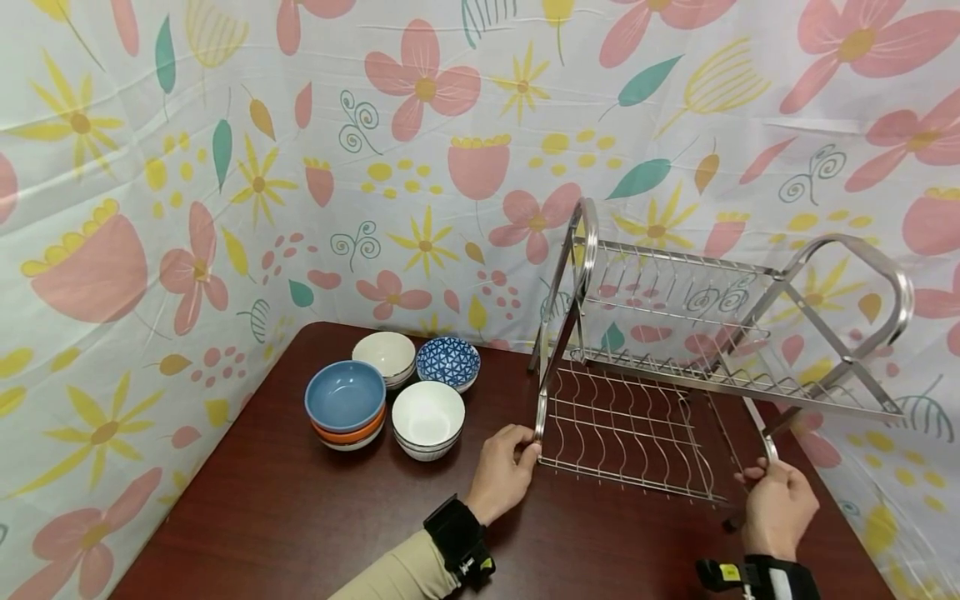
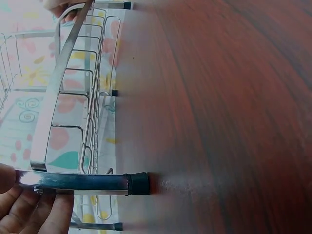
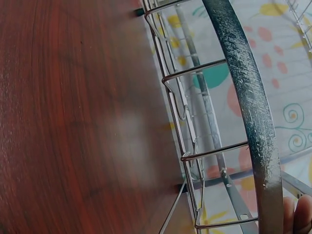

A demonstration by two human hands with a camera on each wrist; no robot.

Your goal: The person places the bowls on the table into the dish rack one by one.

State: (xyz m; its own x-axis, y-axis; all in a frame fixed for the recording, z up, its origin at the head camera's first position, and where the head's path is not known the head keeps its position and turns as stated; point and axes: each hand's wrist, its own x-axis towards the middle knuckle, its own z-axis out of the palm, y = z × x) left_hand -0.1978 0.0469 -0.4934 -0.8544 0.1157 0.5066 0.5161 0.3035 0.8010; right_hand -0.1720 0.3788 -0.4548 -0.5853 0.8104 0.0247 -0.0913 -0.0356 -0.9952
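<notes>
A two-tier metal dish rack (image 1: pixel 589 221) stands on the right part of the table. My left hand (image 1: pixel 501 477) grips its front left leg low down, thumb on one side and fingers (image 2: pixel 30 210) on the other. The leg (image 2: pixel 87 182) ends in a black foot (image 2: pixel 139 184) close to the tabletop in the left wrist view. At the opposite side my right hand (image 1: pixel 780 508) holds the front right leg. In the right wrist view only fingertips (image 3: pixel 303 215) show behind a wide metal bar (image 3: pixel 248 92); the thumb is hidden there.
Left of the rack are stacked bowls: a blue bowl (image 1: pixel 345 395) over an orange bowl (image 1: pixel 358 432), white bowls (image 1: pixel 427 412) in front, cream bowls (image 1: pixel 384 353) behind, and a blue-patterned bowl (image 1: pixel 448 362). A floral cloth (image 1: pixel 525 108) hangs behind the dark red table (image 1: pixel 285 517).
</notes>
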